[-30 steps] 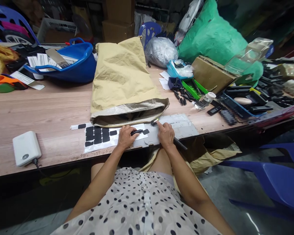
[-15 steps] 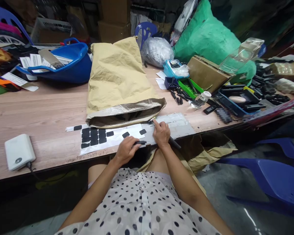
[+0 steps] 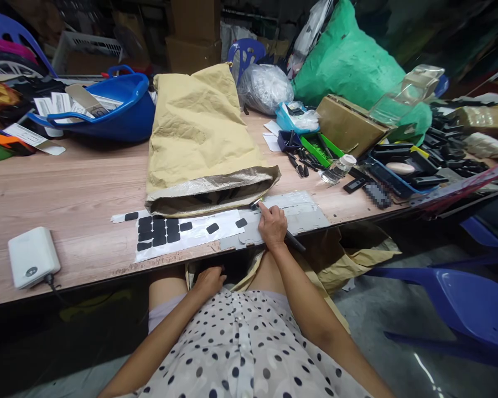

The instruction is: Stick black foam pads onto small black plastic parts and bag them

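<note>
My right hand (image 3: 273, 225) rests on a grey board (image 3: 302, 207) at the table's front edge, closed around a black-handled tool (image 3: 294, 241) whose shiny metal end (image 3: 256, 204) sticks out ahead of the fingers. Below the edge, my left hand (image 3: 209, 281) is over an open paper bag (image 3: 249, 270) between the thighs. Its fingers are curled, with the tips partly hidden against the dark opening; what they hold, if anything, cannot be made out. Left of the right hand lies a white backing sheet (image 3: 195, 236) carrying several black rounded pads (image 3: 158, 231).
A large yellow-tan paper sack (image 3: 199, 127) lies mouth forward just beyond the sheet. Around it are a white box with a cable (image 3: 33, 257), a blue basin (image 3: 120, 119), a green tray (image 3: 321, 148), a clear bottle (image 3: 338, 168) and a purple chair (image 3: 477, 287).
My left hand has dropped from the board's edge, where it held a small black piece, down to the bag. That piece no longer shows. My right hand stays in place with the tool.
</note>
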A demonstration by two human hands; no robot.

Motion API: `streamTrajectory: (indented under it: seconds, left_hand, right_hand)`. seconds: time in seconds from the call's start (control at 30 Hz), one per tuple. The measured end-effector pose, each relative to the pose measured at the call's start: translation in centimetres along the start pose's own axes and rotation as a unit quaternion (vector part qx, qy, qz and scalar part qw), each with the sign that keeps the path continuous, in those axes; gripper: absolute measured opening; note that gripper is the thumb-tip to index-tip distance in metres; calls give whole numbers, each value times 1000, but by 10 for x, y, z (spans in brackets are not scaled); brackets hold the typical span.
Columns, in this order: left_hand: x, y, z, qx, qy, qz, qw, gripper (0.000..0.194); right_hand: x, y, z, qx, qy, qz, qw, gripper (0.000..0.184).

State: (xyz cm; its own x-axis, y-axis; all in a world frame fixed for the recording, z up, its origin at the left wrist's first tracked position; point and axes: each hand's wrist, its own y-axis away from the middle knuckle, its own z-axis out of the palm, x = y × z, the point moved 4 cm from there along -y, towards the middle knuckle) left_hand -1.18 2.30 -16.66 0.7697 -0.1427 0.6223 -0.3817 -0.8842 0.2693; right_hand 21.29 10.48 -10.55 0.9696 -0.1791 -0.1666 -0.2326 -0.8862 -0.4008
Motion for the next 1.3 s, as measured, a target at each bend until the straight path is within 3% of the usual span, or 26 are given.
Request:
streamTrajectory:
  seconds: [0.1, 0.17, 0.23, 0.33, 0.37, 0.43, 0.53, 0.67, 0.73, 0.8, 0.9, 0.97, 1.1, 1.3]
  left_hand:
    - [29, 0, -21, -79, 31, 39, 996, 8]
    - [48, -9, -46, -118, 76, 77, 987, 19]
    - [58, -29, -82, -35, 68, 92, 993, 26]
    - [52, -63, -133, 164, -36, 43, 985, 30]
    - [47, -74, -144, 207, -81, 20, 975, 32]
    - [36, -92, -156, 230, -153, -31, 961, 34]
    - [20, -111, -158, 195, -193, -94, 957, 31]
    - [11, -112, -158, 190, -192, -114, 956, 25]
    - [15, -104, -157, 213, -187, -85, 955, 23]
    - [24, -91, -151, 240, -170, -16, 955, 22]
    - [41, -75, -128, 243, -131, 101, 956, 18]
    - [48, -71, -111, 224, -105, 144, 958, 14]
    - [44, -75, -92, 196, -58, 151, 967, 12]
    - [24, -76, -101, 202, -7, 137, 970, 19]
  right_hand:
    - [1, 1, 0, 6, -5, -2, 1000, 45]
    - [1, 1, 0, 9, -6, -2, 1000, 45]
    - [0, 1, 0, 12, -5, -3, 1000, 46]
    - [-1, 1, 0, 15, 2, -4, 1000, 46]
    - [-1, 1, 0, 16, 4, -5, 1000, 46]
    - [-2, 1, 0, 14, 6, -6, 1000, 46]
    - [-3, 1, 1, 12, 9, -4, 1000, 45]
    - [-4, 2, 0, 10, 11, 0, 1000, 45]
    - [-4, 2, 0, 10, 11, 3, 1000, 45]
    - [-4, 2, -1, 9, 10, 6, 1000, 45]
    - [-4, 1, -2, 7, 6, 9, 1000, 44]
    - [-3, 1, -3, 5, 3, 10, 1000, 44]
    - [-3, 1, -4, 3, -8, 6, 1000, 44]
    - [-1, 0, -4, 2, -23, 10, 1000, 43]
